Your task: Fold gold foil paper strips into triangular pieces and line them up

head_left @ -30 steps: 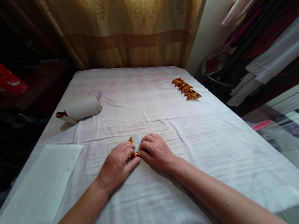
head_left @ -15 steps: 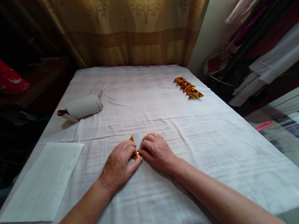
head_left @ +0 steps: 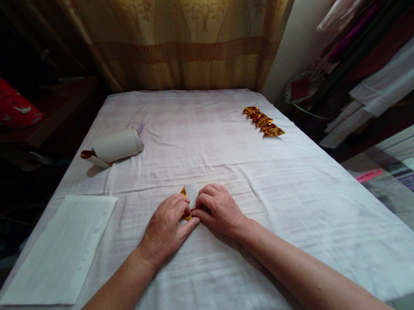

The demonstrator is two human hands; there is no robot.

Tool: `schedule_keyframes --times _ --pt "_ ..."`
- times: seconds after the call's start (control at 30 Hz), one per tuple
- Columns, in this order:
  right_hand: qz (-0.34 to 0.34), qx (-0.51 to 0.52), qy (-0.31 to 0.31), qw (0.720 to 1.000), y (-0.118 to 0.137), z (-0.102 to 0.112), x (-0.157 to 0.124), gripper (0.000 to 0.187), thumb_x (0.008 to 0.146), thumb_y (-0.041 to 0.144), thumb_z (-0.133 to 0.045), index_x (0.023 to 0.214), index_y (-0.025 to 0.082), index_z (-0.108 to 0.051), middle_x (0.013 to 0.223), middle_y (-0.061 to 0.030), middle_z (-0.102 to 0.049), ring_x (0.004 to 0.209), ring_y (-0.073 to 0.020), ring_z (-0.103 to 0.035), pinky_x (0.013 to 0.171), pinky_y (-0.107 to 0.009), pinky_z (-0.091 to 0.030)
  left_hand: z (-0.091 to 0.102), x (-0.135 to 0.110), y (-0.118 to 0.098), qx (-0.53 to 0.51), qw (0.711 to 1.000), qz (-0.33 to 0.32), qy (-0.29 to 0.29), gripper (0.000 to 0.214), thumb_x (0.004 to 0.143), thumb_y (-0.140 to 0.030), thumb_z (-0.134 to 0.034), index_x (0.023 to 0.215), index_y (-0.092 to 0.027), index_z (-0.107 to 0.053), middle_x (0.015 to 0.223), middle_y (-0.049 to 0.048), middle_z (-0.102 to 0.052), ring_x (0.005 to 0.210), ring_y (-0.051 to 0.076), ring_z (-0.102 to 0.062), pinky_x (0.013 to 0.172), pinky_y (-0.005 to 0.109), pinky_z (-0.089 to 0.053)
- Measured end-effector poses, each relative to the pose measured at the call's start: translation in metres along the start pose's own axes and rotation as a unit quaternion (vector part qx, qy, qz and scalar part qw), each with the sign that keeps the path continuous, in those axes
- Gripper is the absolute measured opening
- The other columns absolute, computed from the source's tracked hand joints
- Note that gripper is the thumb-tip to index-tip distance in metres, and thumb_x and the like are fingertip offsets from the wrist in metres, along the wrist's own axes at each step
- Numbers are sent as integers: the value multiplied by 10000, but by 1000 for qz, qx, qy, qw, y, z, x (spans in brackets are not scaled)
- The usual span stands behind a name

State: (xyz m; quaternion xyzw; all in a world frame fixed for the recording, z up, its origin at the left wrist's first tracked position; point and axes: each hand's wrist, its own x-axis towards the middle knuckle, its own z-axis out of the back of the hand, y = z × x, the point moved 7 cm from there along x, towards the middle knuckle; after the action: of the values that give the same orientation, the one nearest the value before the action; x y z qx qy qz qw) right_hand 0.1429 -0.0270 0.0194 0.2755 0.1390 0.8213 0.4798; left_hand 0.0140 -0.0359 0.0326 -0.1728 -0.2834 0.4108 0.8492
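A small piece of gold foil paper (head_left: 192, 194), white on its back, lies partly folded on the cloth between my hands. My left hand (head_left: 168, 219) grips its left side, with the fingers bent and the thumb at the lower edge. From the other side my right hand (head_left: 217, 207) pinches the lower right of the paper, thumb and fingertips meeting my left thumb. Gold shows at the upper left and at the bottom, and my fingers cover much of the rest. Several folded gold foil pieces (head_left: 262, 121) lie in an overlapping row at the far right.
A roll of white-backed gold paper (head_left: 117, 144) rests at the far left of the cloth-covered table (head_left: 195, 112). A printed sheet (head_left: 60, 252) lies at the left edge. A red container (head_left: 5, 104) stands on a dark side surface, and clothes (head_left: 386, 72) hang at right.
My thumbs and right fingertips have shifted slightly along the lower edge of the foil paper, and less gold shows there. The whole view has shifted a little.
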Motion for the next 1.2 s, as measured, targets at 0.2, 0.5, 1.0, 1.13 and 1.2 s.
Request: schedule_keyframes --times 0.2,0.5,1.0,1.13,1.2 --pt "-17 25 -17 999 -4 1 0 127 800 244 -784 828 215 -663 949 -26 -660 929 -207 -576 830 -355 -399 -2 0 1 -1 1000 13 -3 165 807 -192 -707 777 -216 -546 1001 46 -662 1030 229 -615 937 406 -522" --pt "-13 58 -15 998 -13 -4 2 105 874 118 -639 857 216 -671 935 -35 -666 923 -193 -575 844 -333 -426 -3 -1 2 -10 1000 20 9 163 810 -190 -693 786 -219 -534 1017 41 -648 1056 225 -599 966 410 -507" --pt "-41 7 -86 995 -24 9 -4 227 939 178 -523 1114 209 -663 1175 -94 -701 1079 -242 -599 941 -411 -450 4 4 8 -54 994 15 95 162 800 -115 -614 914 -221 -569 1011 35 -656 936 199 -618 840 345 -525" --pt "-44 6 -58 997 -23 8 0 249 894 152 -557 1116 195 -660 1122 -84 -714 1031 -240 -607 906 -403 -440 5 3 10 -62 993 -24 101 215 828 -116 -576 1009 -231 -588 1101 41 -669 1051 207 -619 958 372 -503" --pt "-47 11 -53 997 -23 8 1 271 863 135 -569 1111 194 -663 1083 -78 -717 1012 -238 -609 886 -395 -436 4 3 10 -55 992 -48 98 213 851 -113 -552 1021 -236 -585 1073 30 -682 1075 201 -620 1046 413 -455"
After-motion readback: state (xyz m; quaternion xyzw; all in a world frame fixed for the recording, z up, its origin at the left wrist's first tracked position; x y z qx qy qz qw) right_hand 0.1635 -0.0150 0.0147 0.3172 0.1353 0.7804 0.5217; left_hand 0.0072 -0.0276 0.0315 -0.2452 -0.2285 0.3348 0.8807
